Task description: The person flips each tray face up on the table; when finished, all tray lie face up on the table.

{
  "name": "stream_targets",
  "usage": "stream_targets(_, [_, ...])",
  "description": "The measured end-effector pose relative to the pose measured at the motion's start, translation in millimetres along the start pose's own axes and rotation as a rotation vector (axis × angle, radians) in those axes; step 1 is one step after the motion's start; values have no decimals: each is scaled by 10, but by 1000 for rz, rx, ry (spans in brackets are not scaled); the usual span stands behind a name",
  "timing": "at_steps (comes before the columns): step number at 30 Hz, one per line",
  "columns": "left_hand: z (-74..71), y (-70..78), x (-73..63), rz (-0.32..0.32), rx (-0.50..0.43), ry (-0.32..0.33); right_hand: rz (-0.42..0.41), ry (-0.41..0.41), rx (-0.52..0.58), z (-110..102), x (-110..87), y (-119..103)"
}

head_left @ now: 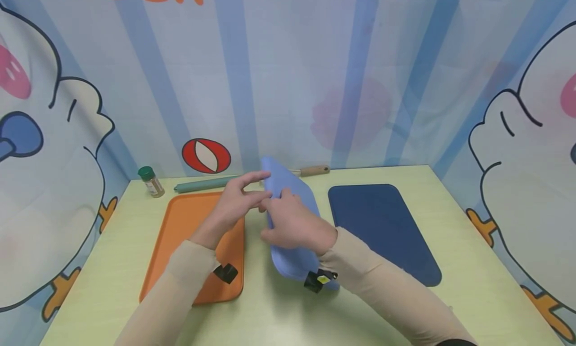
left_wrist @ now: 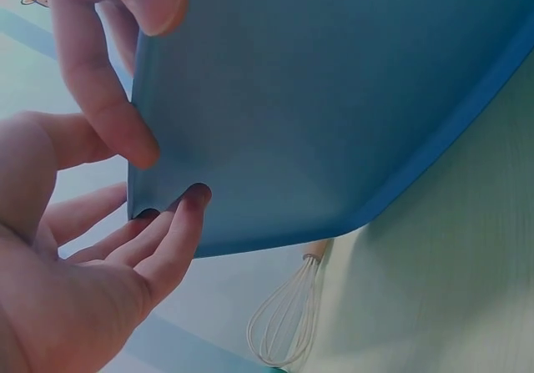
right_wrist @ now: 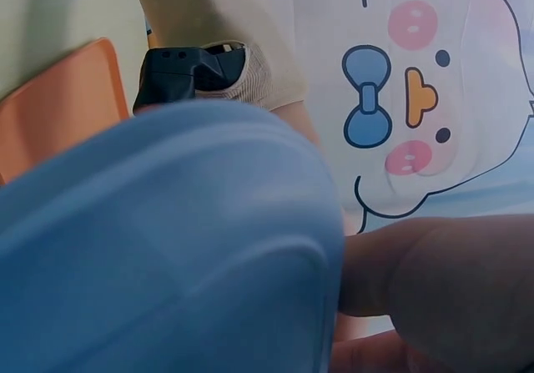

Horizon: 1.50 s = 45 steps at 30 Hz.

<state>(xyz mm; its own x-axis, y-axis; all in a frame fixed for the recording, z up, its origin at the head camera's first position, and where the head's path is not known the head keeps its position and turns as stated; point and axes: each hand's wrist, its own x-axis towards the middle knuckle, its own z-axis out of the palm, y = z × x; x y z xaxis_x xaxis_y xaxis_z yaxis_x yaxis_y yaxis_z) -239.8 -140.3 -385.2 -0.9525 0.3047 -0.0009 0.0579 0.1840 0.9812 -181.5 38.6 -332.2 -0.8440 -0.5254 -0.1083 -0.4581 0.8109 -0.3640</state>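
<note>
A light blue tray [head_left: 294,263] stands tilted up on its side near the table's middle, its face turned partly toward the right. My left hand [head_left: 231,203] holds the tray's upper left edge; in the left wrist view its fingers [left_wrist: 171,256] curl at the tray's corner. My right hand [head_left: 299,221] reaches across the tray and grips that same edge, close beside the left fingers. In the right wrist view, the rounded corner of the tray [right_wrist: 209,223] fills the foreground, with a thumb and finger at its rim.
An orange tray [head_left: 180,236] lies on the left and a dark blue tray [head_left: 382,226] on the right. Along the back of the table [head_left: 468,286] are a green-capped spice jar [head_left: 151,182], a long teal stick [head_left: 202,185] and a whisk [head_left: 315,170] with a wooden handle. A printed curtain [head_left: 288,76] hangs behind.
</note>
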Motion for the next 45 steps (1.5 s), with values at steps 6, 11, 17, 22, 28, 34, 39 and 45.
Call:
stream_targets(6, [13,21,10,24,-6,-20,-13,7,13,-49,-34,3])
stream_targets(11, [25,40,19,41,-28,-24,-33,13,30,-87,-62,12])
stream_targets(17, [47,83,43,45,-47,-32,-43,19,48,-129,-93,33])
stream_targets(22, [69,123,60,38,-41,-29,-48,30,53,-164,-126,48])
stream_targets(28, [87,160,75,51,-44,-36,-86,44,67,-220,-158,61])
stream_targets(34, [102,195,66,80,-52,-32,-93,48,122,-275,-191,58])
stream_targets(39, [111,217,71,97,-50,-51,-76,65,134,-304,-228,55])
stream_targets(45, [121,251,77,108,-26,-51,-80,72,138,-337,-258,82])
